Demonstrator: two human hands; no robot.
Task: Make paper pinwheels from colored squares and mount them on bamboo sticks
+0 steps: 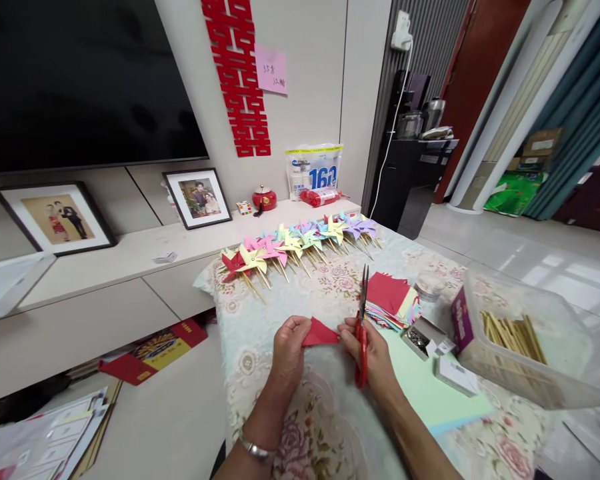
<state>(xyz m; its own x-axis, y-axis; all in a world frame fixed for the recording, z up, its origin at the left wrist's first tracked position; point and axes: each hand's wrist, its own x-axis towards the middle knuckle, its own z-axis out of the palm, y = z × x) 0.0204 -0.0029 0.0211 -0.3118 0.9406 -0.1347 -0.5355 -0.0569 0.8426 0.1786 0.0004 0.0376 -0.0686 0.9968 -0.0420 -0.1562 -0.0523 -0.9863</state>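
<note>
Head view: over the flowery table [300, 293], your left hand [289, 347] pinches one end of a small red paper [321, 333], and your right hand [376, 351] pinches the other end and grips red scissors [363, 341] too. Paper pinwheels [292, 243] lie in a row along the table's back, and a paper stack [387, 292] sits on the table's right side.
</note>
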